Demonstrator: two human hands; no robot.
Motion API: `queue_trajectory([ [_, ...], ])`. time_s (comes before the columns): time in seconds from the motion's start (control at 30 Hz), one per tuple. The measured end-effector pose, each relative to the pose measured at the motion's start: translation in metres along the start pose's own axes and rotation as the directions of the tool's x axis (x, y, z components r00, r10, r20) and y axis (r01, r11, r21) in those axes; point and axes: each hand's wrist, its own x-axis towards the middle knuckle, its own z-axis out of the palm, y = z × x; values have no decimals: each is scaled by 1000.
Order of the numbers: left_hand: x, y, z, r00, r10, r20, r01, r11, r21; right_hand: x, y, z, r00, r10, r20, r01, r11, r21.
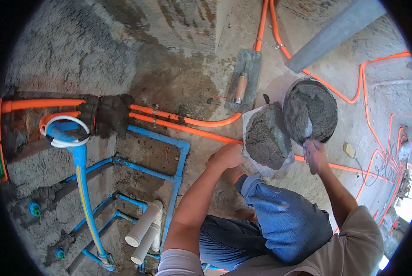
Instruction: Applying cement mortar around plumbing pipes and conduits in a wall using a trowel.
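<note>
The right hand (315, 156) is closed around the grip of a mortar-coated trowel (300, 115), whose blade lies in the round bucket (336, 108) of wet grey mortar (324, 105). From that hand, the trowel's long axis runs far and slightly left. The left hand (229, 156) is curled at the near-left side of a pale board (266, 172) carrying a mortar mound (265, 138); whether its fingers grip the board cannot be told. The board sits immediately left of the bucket, between the two hands, its mound lying right and slightly far of the left hand. The right hand is the nearer to the bucket. Farther off, a flat plastering trowel (245, 80) rests on the floor (206, 158), its wooden handle uppermost.
</note>
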Motion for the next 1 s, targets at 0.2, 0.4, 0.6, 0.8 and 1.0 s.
queue_trajectory([
  [0.2, -34, 5, -2, 998, -50, -43, 51, 999, 15, -55, 22, 56, 845, -521, 118, 481, 646, -593],
  [0.4, -108, -30, 22, 959, -199, -200, 135, 947, -292, -62, -24, 84, 742, -553, 378, 669, 573, -473],
  [0.6, -124, -63, 40, 744, -403, -533, 7, 803, -597, -20, -77, 144, 664, -570, 484, 725, 333, -603],
  [0.8, -127, -92, 41, 459, -602, -653, -41, 720, -692, -52, -116, 238, 650, -321, 689, 757, 355, -549],
  [1.0, -144, -95, 35, 284, -804, -522, -188, 487, -853, -49, -127, 262, 606, -411, 681, 790, 415, -451],
])
